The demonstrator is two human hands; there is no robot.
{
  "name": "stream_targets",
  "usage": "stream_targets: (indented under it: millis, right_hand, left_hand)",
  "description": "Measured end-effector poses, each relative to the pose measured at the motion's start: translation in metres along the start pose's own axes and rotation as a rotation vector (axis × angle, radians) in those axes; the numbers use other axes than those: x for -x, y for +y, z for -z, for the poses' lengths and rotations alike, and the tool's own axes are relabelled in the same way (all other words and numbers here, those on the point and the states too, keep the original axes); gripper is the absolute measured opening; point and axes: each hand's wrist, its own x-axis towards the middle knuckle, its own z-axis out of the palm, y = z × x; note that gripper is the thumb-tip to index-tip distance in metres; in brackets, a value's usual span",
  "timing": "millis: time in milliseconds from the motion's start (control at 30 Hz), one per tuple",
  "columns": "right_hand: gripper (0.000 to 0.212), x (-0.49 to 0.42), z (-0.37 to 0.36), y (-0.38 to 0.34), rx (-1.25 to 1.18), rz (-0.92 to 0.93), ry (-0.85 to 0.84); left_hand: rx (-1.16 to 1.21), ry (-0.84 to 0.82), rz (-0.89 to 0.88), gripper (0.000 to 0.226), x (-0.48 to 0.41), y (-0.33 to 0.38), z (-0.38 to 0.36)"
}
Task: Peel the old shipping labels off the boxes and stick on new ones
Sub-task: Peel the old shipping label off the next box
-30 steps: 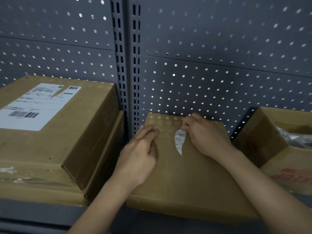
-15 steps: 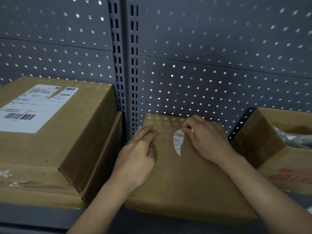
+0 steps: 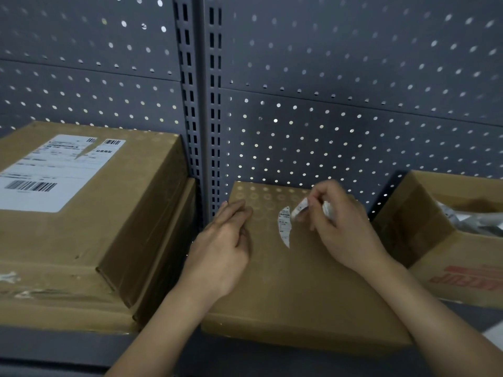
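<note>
Left hand lies flat on the middle box, fingers straight. Right hand pinches a torn label scrap, just beside the sliver stuck on top.

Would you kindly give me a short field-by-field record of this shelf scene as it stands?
left hand: rests flat on the middle box
right hand: pinches a peeled label piece above that box
label remnant: stuck on the middle box's top
left box: bears a large white label, torn at its far edge
right box: open

Labelled box left, flat box middle, open box right, on shelf.
</note>
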Motion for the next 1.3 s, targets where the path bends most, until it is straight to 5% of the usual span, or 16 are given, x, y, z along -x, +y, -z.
stream_targets:
  millis: [167,333,533,767,1300]
  right_hand:
    - [0.014,0.004,0.004,-0.007,-0.333,-0.158,0.085]
    - [0.014,-0.003,0.001,0.003,-0.325,-0.289,0.110]
    - [0.008,-0.006,-0.006,0.006,-0.125,-0.283,-0.012]
    - [0.012,-0.025,-0.015,-0.002,0.528,-0.088,-0.166]
    - [0.019,-0.024,-0.018,-0.004,0.680,0.034,-0.210]
  left_hand:
    - [-0.008,-0.001,0.000,0.048,0.000,0.001,0.000]
    - [-0.015,-0.003,-0.001,0.048,0.000,0.001,0.000]
    - [-0.019,-0.005,-0.003,0.048,0.001,0.000,0.001]
    - [-0.015,-0.006,0.002,0.048,0.002,0.002,0.002]
    - [-0.013,0.001,0.000,0.048,0.001,0.002,0.001]
